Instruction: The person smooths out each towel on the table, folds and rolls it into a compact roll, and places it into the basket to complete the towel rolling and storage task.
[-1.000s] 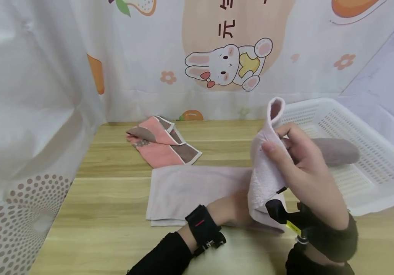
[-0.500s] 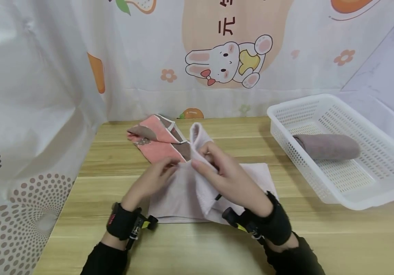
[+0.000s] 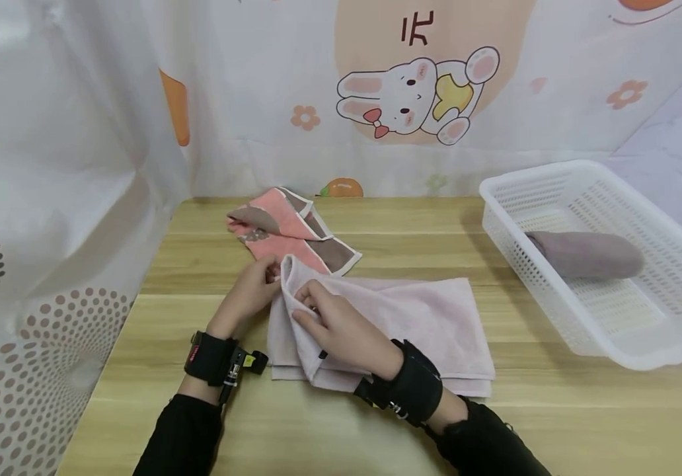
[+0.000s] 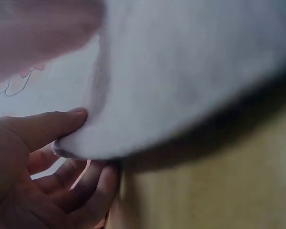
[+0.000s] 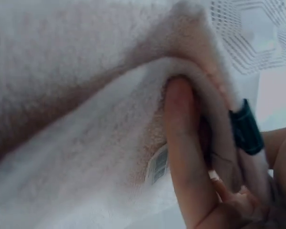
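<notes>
A pale pink towel (image 3: 424, 324) lies folded in layers on the wooden table, its upper layer lifted at the left end. My left hand (image 3: 248, 294) holds the far left corner; in the left wrist view its thumb (image 4: 62, 126) and fingers pinch the towel edge. My right hand (image 3: 347, 327) grips the lifted layer a little right of that end. In the right wrist view a finger (image 5: 183, 143) presses inside the towel's fold, beside a small label (image 5: 157, 164) and a dark tab (image 5: 247, 128).
A pink and brown cloth with white edging (image 3: 281, 231) lies crumpled behind the towel's left end. At the right stands a white perforated basket (image 3: 531, 284) with a rolled mauve towel (image 3: 591, 254) inside. A printed curtain (image 3: 258, 86) hangs behind the table.
My right hand has carried the lifted layer leftward and laid it over the towel. My left hand has moved from the towel's right part to its far left corner and now pinches it.
</notes>
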### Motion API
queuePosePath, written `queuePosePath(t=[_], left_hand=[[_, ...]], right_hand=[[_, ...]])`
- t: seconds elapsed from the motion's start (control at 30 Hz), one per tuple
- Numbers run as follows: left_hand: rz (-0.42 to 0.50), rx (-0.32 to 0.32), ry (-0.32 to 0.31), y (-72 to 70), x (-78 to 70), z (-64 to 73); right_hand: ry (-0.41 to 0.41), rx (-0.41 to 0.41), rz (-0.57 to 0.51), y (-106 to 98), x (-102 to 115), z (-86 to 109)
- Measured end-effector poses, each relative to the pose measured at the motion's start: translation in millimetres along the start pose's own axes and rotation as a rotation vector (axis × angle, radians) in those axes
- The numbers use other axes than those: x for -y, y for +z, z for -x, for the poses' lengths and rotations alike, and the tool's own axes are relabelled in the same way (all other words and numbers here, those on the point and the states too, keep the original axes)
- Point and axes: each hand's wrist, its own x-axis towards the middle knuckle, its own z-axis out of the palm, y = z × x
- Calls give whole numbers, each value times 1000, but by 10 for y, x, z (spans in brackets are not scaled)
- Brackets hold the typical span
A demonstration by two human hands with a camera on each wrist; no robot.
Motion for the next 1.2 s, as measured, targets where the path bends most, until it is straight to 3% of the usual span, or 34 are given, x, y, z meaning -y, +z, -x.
queuePosePath(t=[0.17,0.37,0.47,0.6,0.7,0.8,0.87,1.0,1.1,1.2], left_hand=[[94,59,-57,-109,-23,-28],[194,109,-134,-224,-20,-3],[168,131,-76,-215,-48,-1],[32,108,91,-137,-154,-16],[-62,69,152,-67,-262,-31],[-126,75,122,-27,-328,-27],[-160,92,79,-19,-312,-12],[-146,131,-4,-57,-244,38],[-102,147,-4,-88,-219,49],[-62,155,25,-120,-211,47]], right_hand=[[3,36,56,121,-84,-8],[24,223,49,196,-129,-13],[26,268,104,148,-137,20],[21,251,230,-74,-189,86],[59,146,352,-395,-305,137],[161,17,521,-755,-486,191],[240,-8,611,-943,-623,222],[349,121,644,-1124,-849,239],[354,191,639,-1148,-958,243],[331,179,664,-1156,-992,242]])
